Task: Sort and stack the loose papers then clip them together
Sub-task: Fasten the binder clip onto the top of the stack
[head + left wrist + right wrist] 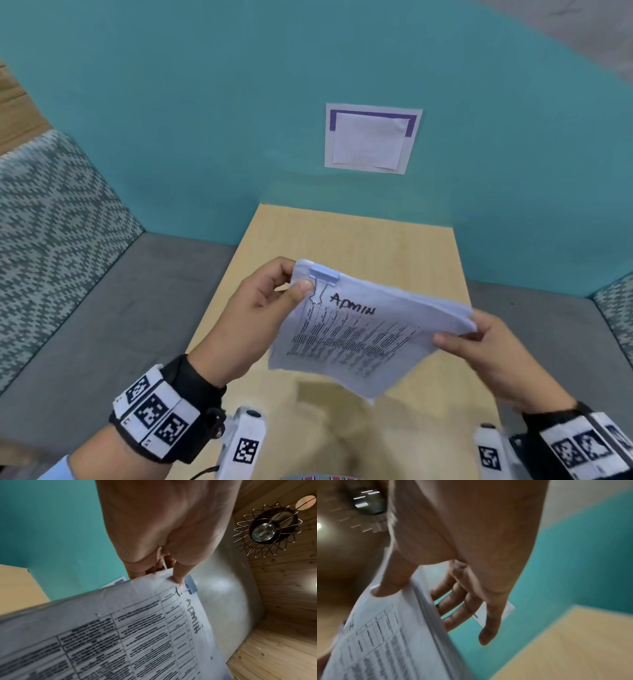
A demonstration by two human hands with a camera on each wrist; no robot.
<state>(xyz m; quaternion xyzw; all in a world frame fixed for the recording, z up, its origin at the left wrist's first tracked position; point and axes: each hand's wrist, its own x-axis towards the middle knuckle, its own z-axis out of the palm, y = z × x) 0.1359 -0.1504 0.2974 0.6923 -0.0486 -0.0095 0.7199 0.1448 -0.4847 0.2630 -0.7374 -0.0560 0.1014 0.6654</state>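
A stack of printed papers [359, 332], with "ADMIN" handwritten on the top sheet, is held in the air above the wooden table [359, 240]. A pale blue binder clip [323, 274] grips its top left corner. My left hand [260, 308] pinches that corner, thumb on top beside the clip's wire handle. My right hand [486, 349] pinches the stack's right edge, thumb on top and fingers beneath. In the left wrist view the thumb [178, 574] presses the papers [120, 635] next to the clip [191, 584]. In the right wrist view the thumb [392, 581] lies on the stack [385, 635].
A teal wall [205, 102] stands behind the table, with a white sheet [371, 138] taped to it. Grey upholstered seating [102, 308] flanks the table on both sides. A wire ceiling lamp [265, 530] shows in the left wrist view.
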